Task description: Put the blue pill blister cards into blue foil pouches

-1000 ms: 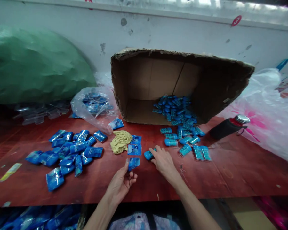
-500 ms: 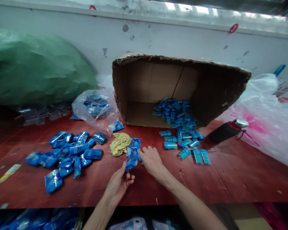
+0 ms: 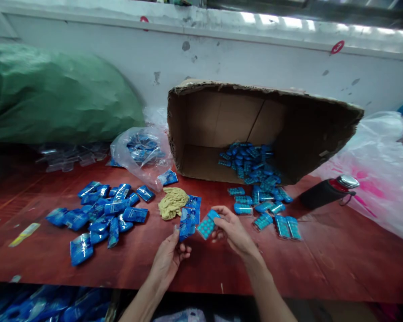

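My left hand (image 3: pixel 169 255) pinches a flat blue printed packet (image 3: pixel 187 230) between thumb and fingers. In my right hand (image 3: pixel 233 228) is a small clear case with a turquoise dotted pattern and a blue top (image 3: pixel 207 224), tilted beside the packet. More flat blue packets (image 3: pixel 194 203) lie just behind, against a crumpled yellow-green cloth (image 3: pixel 173 202). Filled blue packets (image 3: pixel 109 208) are heaped to the left. Several of the same turquoise cases (image 3: pixel 243 209) lie to the right, by the mouth of a cardboard box.
The cardboard box (image 3: pixel 176 147) lies on its side, with a pile of turquoise cases (image 3: pixel 250 161) inside. A dark bottle (image 3: pixel 322 193) leans at the right near white plastic bags (image 3: pixel 386 165). A clear bag (image 3: pixel 121 147) of blue packets and a big green sack (image 3: pixel 60 98) are at left.
My right hand has come up from the table and now holds a turquoise case next to the packet in my left hand. The view has shifted slightly left.
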A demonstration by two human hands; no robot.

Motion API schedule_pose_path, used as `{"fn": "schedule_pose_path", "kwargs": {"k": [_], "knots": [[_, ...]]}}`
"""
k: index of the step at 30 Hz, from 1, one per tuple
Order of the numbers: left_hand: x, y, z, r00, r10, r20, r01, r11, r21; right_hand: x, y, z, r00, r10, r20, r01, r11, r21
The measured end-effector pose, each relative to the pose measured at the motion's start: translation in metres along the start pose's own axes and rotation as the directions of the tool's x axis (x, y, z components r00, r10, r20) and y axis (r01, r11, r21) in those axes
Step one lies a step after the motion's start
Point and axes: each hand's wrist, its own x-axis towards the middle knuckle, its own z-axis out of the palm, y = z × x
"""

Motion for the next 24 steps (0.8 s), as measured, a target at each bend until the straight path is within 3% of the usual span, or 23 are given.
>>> {"fn": "schedule_pose_path", "kwargs": {"k": [2, 5, 16, 24], "knots": [[0.001, -0.001, -0.002, 1.0, 0.027, 0.001, -0.027, 0.999, 0.019, -0.005, 0.004, 0.008, 0.999, 0.028, -0.031, -0.021, 0.977, 0.213], [0.002, -0.003, -0.004, 0.997, 0.082, -0.01, -0.081, 0.995, 0.05, -0.008, 0.01, 0.016, 0.997, 0.053, -0.052, -0.034, 0.95, 0.312], [-0.003, -0.001, 0.001, 0.977, 0.205, -0.051, -0.201, 0.976, 0.082, -0.018, 0.012, 0.013, 0.994, 0.095, -0.047, -0.068, 0.908, 0.414], [-0.003, -0.003, -0.003, 0.971, 0.238, 0.0, -0.236, 0.961, 0.147, -0.019, 0.016, 0.016, 0.995, 0.087, -0.05, -0.062, 0.926, 0.371]]}}
